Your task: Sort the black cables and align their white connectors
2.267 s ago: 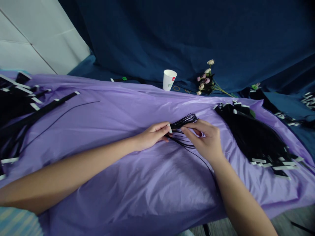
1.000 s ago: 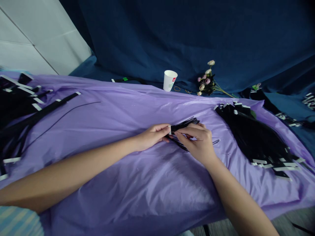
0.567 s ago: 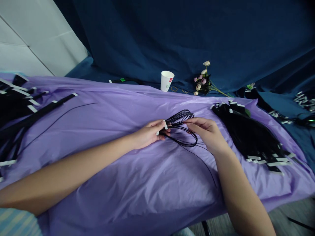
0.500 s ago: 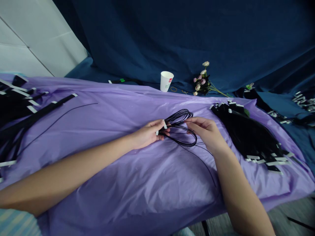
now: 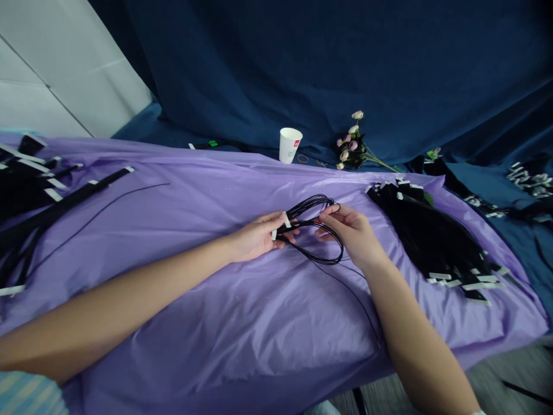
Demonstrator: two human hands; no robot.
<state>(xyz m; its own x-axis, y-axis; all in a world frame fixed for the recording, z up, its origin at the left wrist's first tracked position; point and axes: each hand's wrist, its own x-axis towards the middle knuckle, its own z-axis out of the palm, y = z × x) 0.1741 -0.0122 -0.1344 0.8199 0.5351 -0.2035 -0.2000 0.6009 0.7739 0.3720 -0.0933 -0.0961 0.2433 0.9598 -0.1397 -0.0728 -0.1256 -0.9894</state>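
Across the middle and lower frame, one purple sheet [image 5: 242, 300], probably spread to set off dark strands. Up top, one blue curtain [image 5: 259, 69], likely hung as backdrop. At right, one heap of black strips [image 5: 423, 230]; at far left, another heap [image 5: 17, 199]; both perhaps laid lengthwise against tangling, strips too overlapped to count. Just right of centre, over the purple, one looped black bundle [image 5: 309, 223], two groups of loops fanned out. Left hand [image 5: 259, 233] closed on its near end, presumably to keep loops gathered; right hand [image 5: 345, 227] pinching one thin loop between thumb and fingertip, barely any gap, seemingly to part it from neighbours. Upper centre, one flower spray [image 5: 356, 151], one upright paper cup [image 5: 288, 147]. Smallest, beside left thumb, two white tabs [image 5: 286, 219].
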